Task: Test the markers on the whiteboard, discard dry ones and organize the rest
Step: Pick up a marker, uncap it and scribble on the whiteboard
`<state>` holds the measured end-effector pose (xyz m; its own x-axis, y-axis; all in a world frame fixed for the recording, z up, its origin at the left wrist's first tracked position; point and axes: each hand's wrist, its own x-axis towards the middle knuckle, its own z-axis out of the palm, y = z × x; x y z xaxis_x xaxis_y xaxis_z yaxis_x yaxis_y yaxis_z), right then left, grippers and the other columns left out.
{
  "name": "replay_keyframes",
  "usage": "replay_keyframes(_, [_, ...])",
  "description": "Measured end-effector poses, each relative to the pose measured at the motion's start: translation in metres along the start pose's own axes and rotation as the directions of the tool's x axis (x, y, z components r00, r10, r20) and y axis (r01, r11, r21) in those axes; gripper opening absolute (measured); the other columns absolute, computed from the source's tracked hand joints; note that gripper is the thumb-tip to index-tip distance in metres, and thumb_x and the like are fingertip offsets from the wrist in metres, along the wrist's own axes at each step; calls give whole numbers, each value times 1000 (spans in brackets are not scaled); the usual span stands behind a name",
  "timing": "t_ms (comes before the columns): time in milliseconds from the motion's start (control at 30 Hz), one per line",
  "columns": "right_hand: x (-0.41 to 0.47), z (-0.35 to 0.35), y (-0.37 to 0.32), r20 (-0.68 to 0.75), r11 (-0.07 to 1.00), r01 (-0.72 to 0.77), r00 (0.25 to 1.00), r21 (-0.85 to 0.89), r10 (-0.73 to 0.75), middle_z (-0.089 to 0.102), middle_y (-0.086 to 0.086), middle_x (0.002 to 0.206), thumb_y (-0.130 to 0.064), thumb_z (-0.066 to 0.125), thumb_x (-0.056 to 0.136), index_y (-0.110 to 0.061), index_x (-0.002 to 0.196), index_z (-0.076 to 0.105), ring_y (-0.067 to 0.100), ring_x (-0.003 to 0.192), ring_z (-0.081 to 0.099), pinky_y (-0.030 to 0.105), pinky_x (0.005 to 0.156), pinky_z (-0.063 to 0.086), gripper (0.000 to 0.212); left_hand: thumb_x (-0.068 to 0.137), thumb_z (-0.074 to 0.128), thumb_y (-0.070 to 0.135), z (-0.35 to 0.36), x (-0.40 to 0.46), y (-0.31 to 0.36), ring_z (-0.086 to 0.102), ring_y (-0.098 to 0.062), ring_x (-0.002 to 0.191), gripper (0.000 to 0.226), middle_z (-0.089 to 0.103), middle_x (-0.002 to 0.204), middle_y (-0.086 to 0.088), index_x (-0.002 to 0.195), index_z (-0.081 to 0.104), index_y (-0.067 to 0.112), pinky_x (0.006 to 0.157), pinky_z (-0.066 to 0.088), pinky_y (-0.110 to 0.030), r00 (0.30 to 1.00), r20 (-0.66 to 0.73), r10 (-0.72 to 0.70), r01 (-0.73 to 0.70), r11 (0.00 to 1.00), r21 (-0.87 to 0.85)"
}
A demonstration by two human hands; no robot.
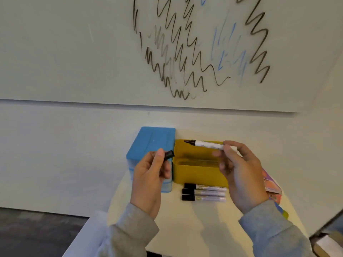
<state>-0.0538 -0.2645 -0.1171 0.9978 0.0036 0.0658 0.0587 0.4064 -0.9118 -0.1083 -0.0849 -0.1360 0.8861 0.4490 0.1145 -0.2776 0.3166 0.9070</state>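
My right hand (239, 169) grips the marker (206, 144), left hand (150, 173) pinches its cap (169, 154); misaligned, the tip could ink my fingers.

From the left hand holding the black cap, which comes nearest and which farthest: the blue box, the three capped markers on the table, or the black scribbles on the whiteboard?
1. Blue box: right behind the left hand, overlapping it in the head view.
2. Three capped markers: on the table, to its right.
3. Black scribbles: up on the whiteboard, farthest.
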Motion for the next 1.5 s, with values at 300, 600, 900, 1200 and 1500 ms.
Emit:
replay_keyframes(300, [3,-12,-3,105,932,-187,981,310,162,55,8,68,-22,63,90,-14,87,59,14,55,48,22,50,41,10,92,58,28,-5,0,16,46,-14,58,23,53,65,-4,90,56,5,61,45,-26,1000,26,-10,12,996,-84])
replay_keyframes(600, [0,-19,-7,296,977,-185,944,109,145,64,14,85,-11,55,89,-3,112,71,16,64,52,22,56,49,28,85,62,15,-1,0,13,61,-16,76,27,65,83,-9,108,67,2,76,57,-27,994,111,2,8,996,-88])
replay_keyframes(900, [-3,-24,2,317,981,11,947,-196,53,41,11,73,-2,41,98,-2,96,69,17,59,34,32,55,26,28,87,59,24,4,-4,14,55,-14,68,32,60,73,-6,106,68,1,66,52,-23,980,199,-2,18,997,-81])
replay_keyframes(1200, [0,-31,-5,293,944,104,956,-313,-8,37,8,65,-12,47,101,-3,93,72,18,57,31,35,54,20,28,83,64,28,-3,2,14,55,-16,67,32,61,71,-6,104,72,5,69,52,-26,968,246,60,-94,987,129])
replay_keyframes(1500, [-1,-19,-20,510,766,357,859,-534,-45,60,-8,71,-36,65,89,-28,96,77,13,63,48,24,57,37,17,95,46,45,3,-1,10,45,-11,55,49,48,56,-5,71,57,5,56,41,-23,927,347,142,-305,824,477])
